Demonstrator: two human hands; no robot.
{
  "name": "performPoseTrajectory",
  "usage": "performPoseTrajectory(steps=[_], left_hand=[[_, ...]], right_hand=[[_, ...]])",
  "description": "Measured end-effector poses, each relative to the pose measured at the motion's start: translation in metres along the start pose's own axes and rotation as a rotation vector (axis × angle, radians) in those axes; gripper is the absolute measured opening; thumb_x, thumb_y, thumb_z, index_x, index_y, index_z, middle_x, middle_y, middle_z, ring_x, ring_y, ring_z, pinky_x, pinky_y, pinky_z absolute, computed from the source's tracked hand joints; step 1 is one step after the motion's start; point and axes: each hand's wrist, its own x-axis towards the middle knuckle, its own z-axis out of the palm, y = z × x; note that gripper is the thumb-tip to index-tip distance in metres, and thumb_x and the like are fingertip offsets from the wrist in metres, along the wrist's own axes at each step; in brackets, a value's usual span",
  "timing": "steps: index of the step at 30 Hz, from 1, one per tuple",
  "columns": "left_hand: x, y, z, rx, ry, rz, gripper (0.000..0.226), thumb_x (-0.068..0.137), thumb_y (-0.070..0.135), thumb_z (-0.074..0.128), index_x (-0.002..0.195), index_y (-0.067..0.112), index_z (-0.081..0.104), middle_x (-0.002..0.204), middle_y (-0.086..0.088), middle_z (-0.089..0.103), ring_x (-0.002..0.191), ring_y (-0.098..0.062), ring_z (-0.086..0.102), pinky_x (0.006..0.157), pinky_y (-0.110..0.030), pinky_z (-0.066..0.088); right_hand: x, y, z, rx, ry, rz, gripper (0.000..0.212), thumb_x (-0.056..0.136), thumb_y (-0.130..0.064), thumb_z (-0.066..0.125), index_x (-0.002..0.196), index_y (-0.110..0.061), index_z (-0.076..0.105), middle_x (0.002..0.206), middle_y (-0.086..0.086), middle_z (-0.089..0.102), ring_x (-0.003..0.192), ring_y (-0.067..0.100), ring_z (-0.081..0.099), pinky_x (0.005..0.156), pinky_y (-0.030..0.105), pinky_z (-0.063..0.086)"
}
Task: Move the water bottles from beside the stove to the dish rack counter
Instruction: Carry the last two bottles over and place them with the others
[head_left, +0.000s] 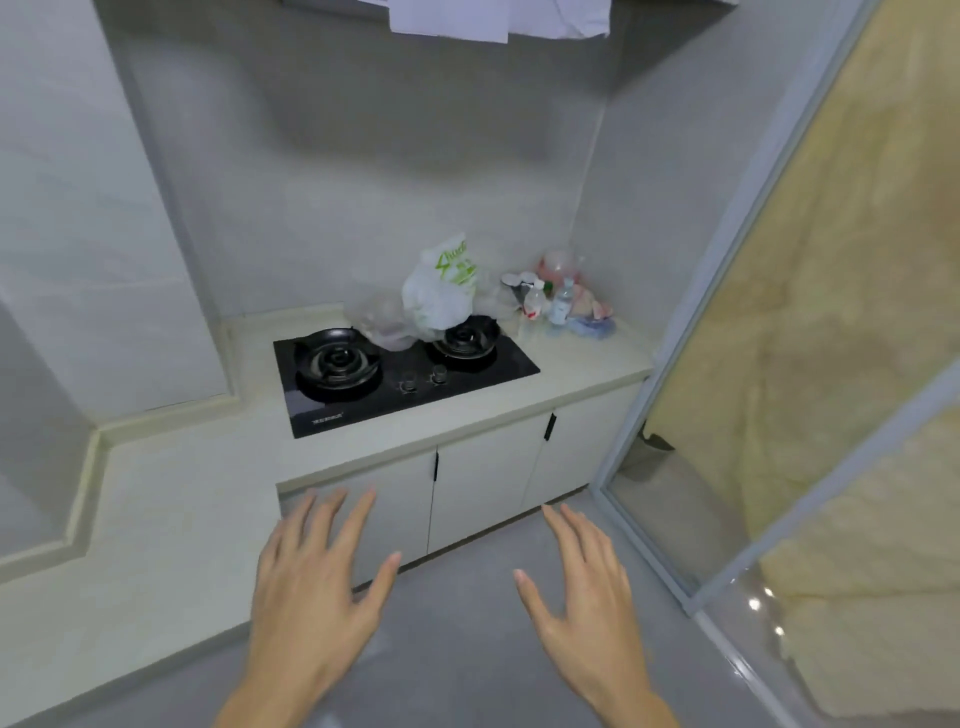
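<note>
In the counter's far right corner, just right of the stove (400, 371), two water bottles (548, 306) stand upright among plastic bags; their contents cannot be made out. The left hand (311, 597) and right hand (592, 608) hover low, fingers spread wide, holding nothing.

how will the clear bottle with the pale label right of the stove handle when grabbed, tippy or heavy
The clear bottle is tall and narrow and stands upright, so a sideways nudge would probably tip it. It looks like thin plastic, likely light and slightly squashy; how full it is cannot be told. The smaller bottle and bags crowd it, so neighbours may get knocked.
</note>
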Motion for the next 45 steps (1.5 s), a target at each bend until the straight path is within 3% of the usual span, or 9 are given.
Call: performPoseTrajectory(steps=[6, 13, 15, 19, 21, 27, 37, 42, 45], left_hand=[[0.151, 0.05, 0.044, -0.047, -0.016, 0.184, 0.072, 0.097, 0.068, 0.039, 0.162, 0.037, 0.037, 0.163, 0.004, 0.047, 0.157, -0.026, 0.032, 0.123, -0.051, 0.038], [0.298, 0.141, 0.128, -0.05, -0.039, 0.281, 0.072, 0.097, 0.071, 0.034, 0.161, 0.038, 0.038, 0.162, 0.007, 0.046, 0.157, -0.024, 0.033, 0.123, -0.047, 0.036], [0.338, 0.164, 0.145, -0.028, -0.05, 0.25, 0.073, 0.096, 0.07, 0.032, 0.161, 0.037, 0.039, 0.163, 0.005, 0.047, 0.156, -0.026, 0.034, 0.122, -0.048, 0.037], [0.406, 0.197, 0.171, -0.045, -0.061, 0.151, 0.076, 0.095, 0.071, 0.031, 0.163, 0.036, 0.037, 0.164, 0.004, 0.044, 0.158, -0.024, 0.031, 0.121, -0.05, 0.038], [0.436, 0.208, 0.183, -0.039, -0.076, 0.12, 0.078, 0.094, 0.071, 0.031, 0.164, 0.036, 0.034, 0.166, 0.005, 0.042, 0.159, -0.023, 0.028, 0.121, -0.05, 0.037], [0.527, 0.232, 0.237, -0.04, -0.126, 0.077, 0.08, 0.094, 0.071, 0.03, 0.165, 0.034, 0.031, 0.164, 0.007, 0.042, 0.156, -0.022, 0.032, 0.117, -0.048, 0.044], [0.74, 0.255, 0.334, -0.256, -0.241, 0.037, 0.08, 0.098, 0.049, 0.066, 0.165, 0.028, 0.028, 0.158, 0.001, 0.044, 0.145, -0.027, 0.042, 0.111, -0.045, 0.048], [0.829, 0.261, 0.381, -0.494, -0.389, -0.224, 0.099, 0.09, 0.045, 0.08, 0.167, 0.021, 0.023, 0.166, -0.004, 0.037, 0.154, -0.026, 0.036, 0.123, -0.046, 0.036], [0.861, 0.262, 0.413, -0.674, -0.474, -0.395, 0.112, 0.079, 0.028, 0.094, 0.166, 0.018, 0.025, 0.165, -0.008, 0.039, 0.153, -0.03, 0.039, 0.125, -0.05, 0.035]], right_hand=[[0.099, 0.043, -0.011, -0.01, 0.074, 0.141, 0.073, 0.096, -0.061, 0.058, 0.161, -0.041, 0.03, 0.164, -0.018, 0.031, 0.152, 0.007, 0.026, 0.122, 0.042, 0.034], [0.214, 0.16, -0.015, -0.031, 0.141, 0.233, 0.072, 0.092, -0.055, 0.065, 0.154, -0.022, 0.048, 0.155, -0.001, 0.051, 0.142, 0.024, 0.046, 0.114, 0.043, 0.045], [0.258, 0.192, -0.021, -0.034, 0.098, 0.239, 0.073, 0.093, -0.049, 0.07, 0.157, -0.026, 0.042, 0.159, -0.005, 0.045, 0.145, 0.02, 0.042, 0.117, 0.042, 0.042], [0.355, 0.236, -0.036, -0.035, -0.007, 0.174, 0.075, 0.097, -0.063, 0.05, 0.162, -0.037, 0.025, 0.167, -0.014, 0.028, 0.153, 0.012, 0.026, 0.123, 0.038, 0.033], [0.406, 0.25, -0.041, -0.041, -0.058, 0.142, 0.075, 0.099, -0.062, 0.05, 0.164, -0.037, 0.021, 0.17, -0.013, 0.023, 0.156, 0.014, 0.02, 0.126, 0.039, 0.028], [0.552, 0.28, -0.033, -0.017, -0.175, 0.051, 0.075, 0.1, -0.059, 0.053, 0.164, -0.036, 0.02, 0.17, -0.01, 0.023, 0.156, 0.016, 0.02, 0.127, 0.041, 0.029], [0.782, 0.343, 0.019, 0.033, -0.271, 0.106, 0.08, 0.095, -0.047, 0.07, 0.161, -0.025, 0.031, 0.164, -0.001, 0.036, 0.148, 0.025, 0.034, 0.121, 0.043, 0.036], [0.878, 0.366, 0.046, 0.148, -0.369, 0.229, 0.074, 0.088, -0.033, 0.078, 0.15, -0.017, 0.042, 0.148, 0.006, 0.051, 0.139, 0.028, 0.048, 0.107, 0.038, 0.044], [0.926, 0.374, 0.063, 0.234, -0.407, 0.291, 0.078, 0.085, -0.029, 0.083, 0.15, -0.014, 0.042, 0.143, 0.009, 0.053, 0.131, 0.03, 0.054, 0.101, 0.042, 0.05]])
